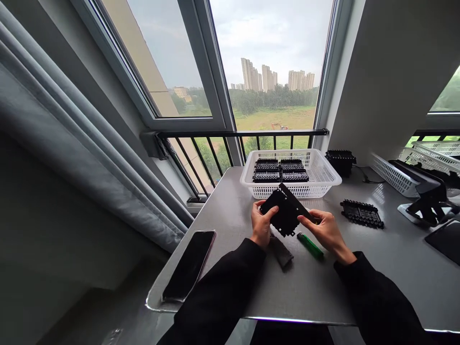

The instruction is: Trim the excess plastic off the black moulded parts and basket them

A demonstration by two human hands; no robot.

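Observation:
My left hand (263,221) grips a black plastic panel (282,213) with toothed edges, its thumb lying on the flat face. In my right hand (323,230) is a long narrow black strip (296,203), pinched near its lower end. The strip lies slantwise along the panel's upper right edge; whether the two are joined I cannot tell. Beneath my hands a dark grey strip-like piece (281,253) rests on the table. Just right of it lies a green lighter-like object (310,246).
Behind my hands a white basket (327,182) holds several black toothed panels (280,171). Another panel (362,213) lies on the right, and a stack (340,162) stands behind it. A phone (189,265) lies at the left edge of the grey table (298,297). A black stand (427,194) is far right.

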